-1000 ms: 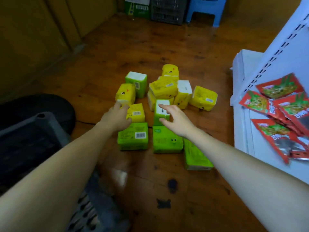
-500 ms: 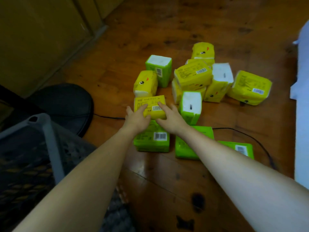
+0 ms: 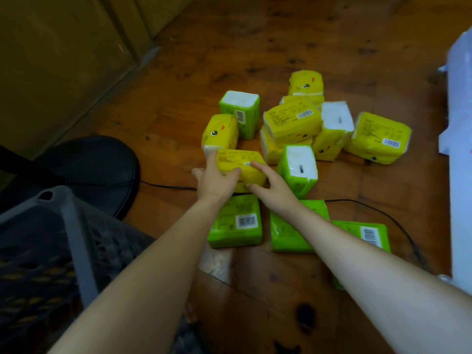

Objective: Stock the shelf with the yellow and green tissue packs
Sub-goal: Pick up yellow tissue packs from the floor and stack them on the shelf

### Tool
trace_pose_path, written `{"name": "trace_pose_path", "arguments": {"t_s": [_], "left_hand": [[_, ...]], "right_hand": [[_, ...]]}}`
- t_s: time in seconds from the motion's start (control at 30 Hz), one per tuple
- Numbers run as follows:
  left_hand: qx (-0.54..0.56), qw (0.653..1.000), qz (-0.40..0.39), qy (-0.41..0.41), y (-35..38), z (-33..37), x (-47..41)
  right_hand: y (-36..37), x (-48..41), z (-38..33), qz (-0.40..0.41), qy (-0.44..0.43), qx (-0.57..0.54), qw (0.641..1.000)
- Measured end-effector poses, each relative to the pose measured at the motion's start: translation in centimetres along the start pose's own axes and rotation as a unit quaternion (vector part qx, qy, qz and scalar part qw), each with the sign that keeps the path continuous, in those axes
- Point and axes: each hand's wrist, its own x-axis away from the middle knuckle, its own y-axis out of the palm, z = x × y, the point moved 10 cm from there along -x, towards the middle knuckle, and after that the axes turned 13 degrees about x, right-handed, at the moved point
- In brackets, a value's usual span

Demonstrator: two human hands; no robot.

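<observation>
Scene: two bare arms reach down to a heap of tissue packs lying on a wooden floor [image 3: 255,47].
Left grip: the left hand [image 3: 217,180] is wrapped around the near-left end of the held yellow pack [image 3: 237,159].
Right grip: the right hand [image 3: 270,185] pinches the right end of the same pack, fingers on top and thumb below.
Held pack: it is tilted and looks to be just clear of the floor, at the near-left edge of the heap.
Done so far: I see no pack on any shelf from here, so I judge the stocking to be at an early stage.
Left to do: about a dozen packs wait on the floor.
Yellow packs [image 3: 291,121]: they are piled beyond and to the right of the held pack, with one touching its far-left side.
Green packs [image 3: 235,226]: three lie flat just nearer than the held pack, one stands just to its right, and one stands beyond it.
Shelf [image 3: 459,149]: only a blurred white edge shows, well to the right of the held pack, and it is probably the unit to be stocked.
Cable [image 3: 166,186]: a black cable runs along the floor, passing under the packs near the held pack.
Room: a grey slatted crate [image 3: 63,226] and a black round base [image 3: 89,169] sit to the left of the held pack, with brown panels [image 3: 63,60] beyond them.
</observation>
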Motion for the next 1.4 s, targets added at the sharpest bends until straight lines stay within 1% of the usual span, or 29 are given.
{"name": "trace_pose_path", "arguments": {"t_s": [0.1, 0.17, 0.23, 0.4, 0.53, 0.6, 0.67, 0.73, 0.77, 0.8, 0.83, 0.87, 0.9, 0.93, 0.97, 1.0, 1.1, 1.13, 1.2, 1.27, 1.33, 1.4], "left_hand": [[-0.008, 0.998, 0.002, 0.062, 0.3, 2.0, 0.6], [-0.008, 0.997, 0.002, 0.083, 0.6, 2.7, 1.0], [0.008, 0.995, 0.006, 0.096, 0.7, 3.2, 1.1], [0.032, 0.983, 0.027, 0.177, 0.2, 5.9, 2.0], [0.034, 0.972, 0.026, 0.233, 0.4, 7.2, 3.2], [0.049, 0.969, 0.019, 0.24, 0.5, 7.7, 3.8], [0.083, 0.964, 0.024, 0.251, 0.3, 8.6, 4.3], [0.074, 0.96, 0.029, 0.27, 0.0, 10.0, 5.0], [0.05, 0.956, 0.011, 0.288, 0.3, 11.3, 5.4], [0.022, 0.948, -0.032, 0.316, 1.2, 12.8, 5.9], [0.001, 0.936, -0.105, 0.335, 2.6, 14.3, 6.5], [-0.007, 0.921, -0.202, 0.332, 4.4, 15.2, 7.2], [-0.014, 0.904, -0.302, 0.303, 6.1, 15.8, 8.3], [-0.032, 0.884, -0.372, 0.28, 7.5, 16.2, 9.5], [-0.055, 0.869, -0.406, 0.276, 8.4, 16.7, 10.6], [-0.06, 0.861, -0.421, 0.281, 9.0, 17.3, 11.7], [0.017, 0.86, -0.43, 0.273, 9.4, 19.6, 14.8], [0.045, 0.863, -0.418, 0.279, 9.0, 20.4, 15.6], [0.071, 0.871, -0.368, 0.317, 7.4, 22.3, 16.7], [0.077, 0.874, -0.318, 0.36, 5.6, 24.1, 17.8], [0.083, 0.885, -0.263, 0.376, 3.6, 25.5, 18.7], [0.099, 0.895, -0.193, 0.39, 1.4, 27.2, 19.8]], "right_hand": [[-1.7, 0.2, -0.5, 0.048, 0.003, -0.032, 0.998], [-2.7, 0.5, -0.9, 0.075, 0.005, -0.031, 0.997], [-3.2, 0.9, -1.2, 0.084, 0.008, -0.021, 0.996], [-4.1, 1.9, -1.9, 0.107, -0.015, 0.032, 0.994], [-6.7, 3.1, -2.8, 0.174, -0.01, 0.076, 0.982], [-8.4, 4.0, -3.9, 0.198, -0.022, 0.102, 0.975], [-10.2, 5.1, -5.1, 0.199, -0.043, 0.138, 0.969], [-12.1, 6.3, -6.5, 0.179, -0.066, 0.185, 0.964], [-13.2, 7.0, -7.2, 0.164, -0.078, 0.208, 0.961], [-14.2, 7.7, -7.9, 0.148, -0.088, 0.231, 0.958], [-15.1, 8.6, -8.6, 0.135, -0.095, 0.253, 0.953], [-15.9, 9.5, -9.3, 0.123, -0.098, 0.273, 0.949], [-16.8, 10.5, -9.9, 0.117, -0.099, 0.289, 0.945], [-17.7, 11.5, -10.6, 0.115, -0.101, 0.301, 0.941], [-18.7, 12.4, -11.3, 0.119, -0.105, 0.307, 0.938], [-19.7, 13.2, -12.0, 0.128, -0.108, 0.311, 0.936], [-23.2, 15.7, -13.5, 0.192, -0.099, 0.296, 0.93], [-24.1, 16.5, -13.9, 0.224, -0.093, 0.278, 0.929], [-25.5, 17.7, -14.7, 0.283, -0.086, 0.24, 0.925], [-26.3, 18.7, -15.3, 0.318, -0.069, 0.199, 0.924], [-26.0, 19.6, -16.1, 0.312, -0.072, 0.145, 0.936], [-24.8, 20.0, -17.2, 0.262, -0.089, 0.087, 0.957]]}}
